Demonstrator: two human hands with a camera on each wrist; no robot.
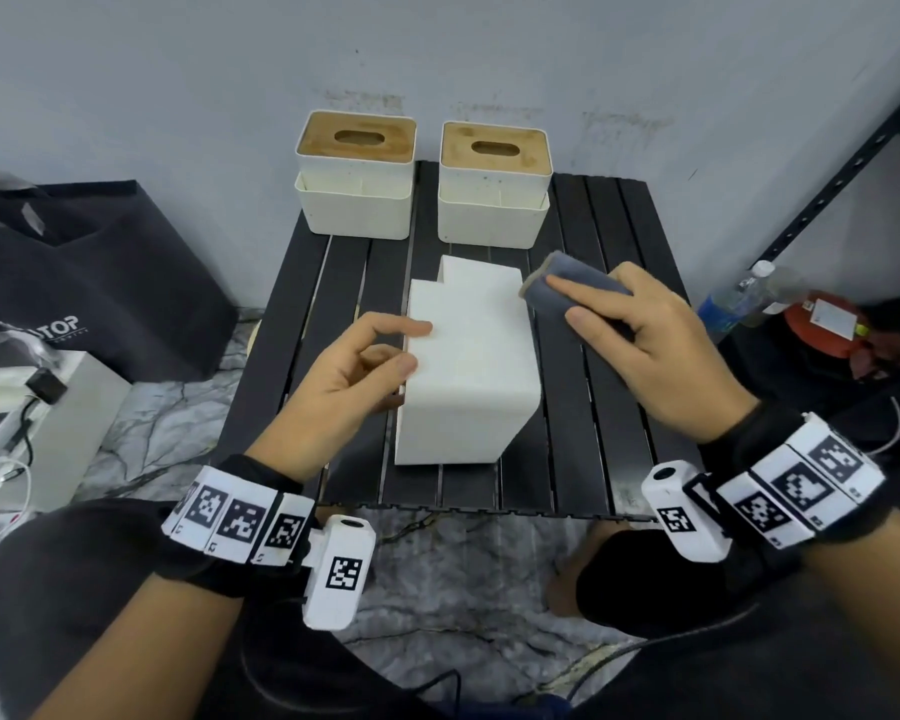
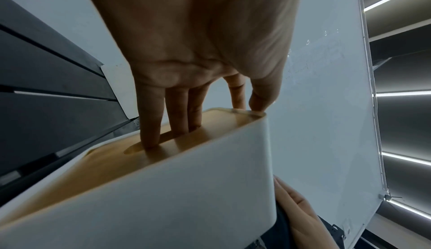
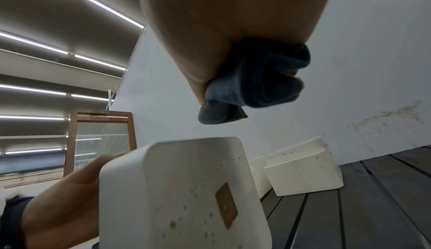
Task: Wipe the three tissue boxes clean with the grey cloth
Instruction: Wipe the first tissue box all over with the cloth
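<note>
A white tissue box [image 1: 468,366] lies tipped on its side in the middle of the black slatted table [image 1: 609,423]. My left hand [image 1: 411,345] holds it from the left. In the left wrist view, several fingers [image 2: 151,133] of my left hand [image 2: 200,123] reach into the slot of its wooden lid [image 2: 97,168], and the thumb sits on the rim. To the right of the box, my right hand [image 1: 572,304] grips the rolled grey cloth [image 1: 567,285] just above the box's far right corner. The cloth [image 3: 251,87] hangs over the box's speckled white side [image 3: 182,197]. Two more wooden-lidded boxes [image 1: 357,179] [image 1: 494,184] stand upright at the back.
A black bag [image 1: 89,272] and a white device [image 1: 48,407] are on the floor to the left. A water bottle [image 1: 733,304], a red object [image 1: 822,324] and a metal rack [image 1: 842,168] stand to the right. The wall is right behind the back boxes.
</note>
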